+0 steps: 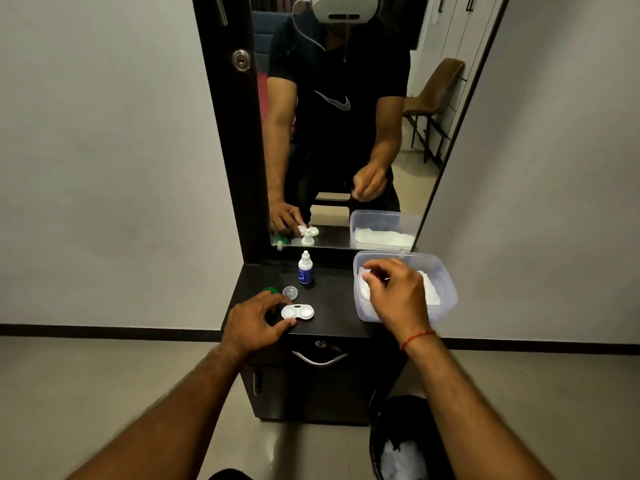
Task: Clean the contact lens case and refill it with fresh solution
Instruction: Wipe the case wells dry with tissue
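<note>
Standing at a dark cabinet (334, 292) below a tall mirror (426, 174), a person holds an open white case (298, 312) on the cabinet top, near its front edge. The left hand (254, 322) rests on the surface at the case's left end. Its fingers are curled, and thumb and forefinger pinch the left well from front and back. Both wells lie uncovered and face up; whether they hold any liquid cannot be told.

A green cap (270, 290) and a clear cap (290, 291) lie just behind the case, the green one partly hidden by the left fingers. A small white bottle (304, 269) with a blue label stands upright behind the caps, close to the mirror.

The right hand (396, 294) hovers over a clear plastic tub (448, 275) at the right of the cabinet top. Its fingers curl inward, with thumb and fingertips drawn close together; whether they pinch anything cannot be told. White tissue (429, 289) lies in the tub. A red thread (417, 337) circles the right wrist.

On the floor at the cabinet's right, a black bin (377, 441) holds crumpled white waste.
</note>
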